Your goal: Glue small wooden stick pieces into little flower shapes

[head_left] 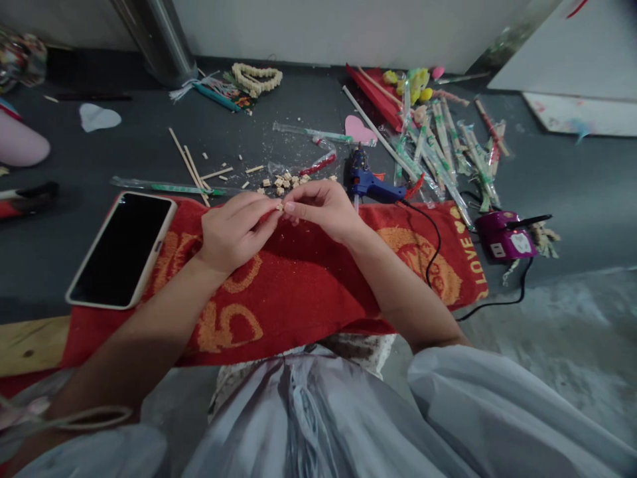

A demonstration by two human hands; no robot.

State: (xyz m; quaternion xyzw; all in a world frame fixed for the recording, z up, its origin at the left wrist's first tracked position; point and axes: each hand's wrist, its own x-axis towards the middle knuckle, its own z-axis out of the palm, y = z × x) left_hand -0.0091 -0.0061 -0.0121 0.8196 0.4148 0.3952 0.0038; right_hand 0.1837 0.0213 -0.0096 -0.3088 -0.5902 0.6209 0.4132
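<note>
My left hand and my right hand meet over the red towel. Between their fingertips they pinch a small pale wooden piece; its exact shape is too small to make out. Just beyond the fingers lies a pile of similar small wooden pieces, partly hidden by my hands. A blue glue gun rests on its side to the right of my right hand, its nozzle pointing away from me. Left of my left hand, a phone with a dark screen lies on the towel.
Thin wooden sticks and crumbs lie beyond my left hand. Several wrapped chopsticks are heaped at the right, near a purple tape dispenser-like object and a black cord. A wooden bead-like loop and a metal post stand farther back.
</note>
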